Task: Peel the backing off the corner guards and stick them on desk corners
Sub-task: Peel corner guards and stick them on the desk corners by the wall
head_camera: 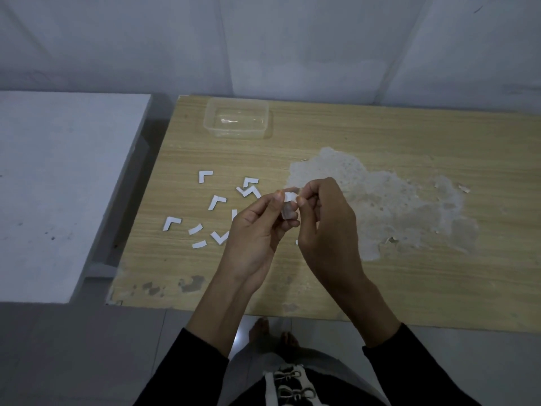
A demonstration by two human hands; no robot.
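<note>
— What's in the grip?

— One corner guard [288, 208], small and pale, pinched between both hands above the bench [380, 136]. The left hand [254, 232] clamps it from below with thumb and fingers; the right hand [325, 218] pinches its upper edge, where a white flap of backing [289, 196] stands up between the two thumbs. Both grips are closed on the piece, and neither hand touches the bench.

— And just around the grip?

— To the left of it and partly under the left hand, white L-shaped scraps [218, 201] lie loose on the wood — some flat, one pair overlapping just beyond the left fingertips, plus two short curved strips [195, 229] nearer the person. Whether these are peeled backings or untouched guards I cannot tell.

— To the right?

— A large pale patch [380, 206] where the wood-grain surface has worn away, starting right behind the right hand and spreading well off to the right.

— Farther out?

— Beyond the grip, towards the wall, a clear plastic container [236, 120] sits near the bench's far left corner. Well to the left of everything, apart from the bench by a dark gap, is a white surface [58, 186]. Towards the person, black sleeves [409, 364] cover both forearms, and bare feet [273, 332] show on the tiled floor [73, 347] below the bench's near edge.
</note>
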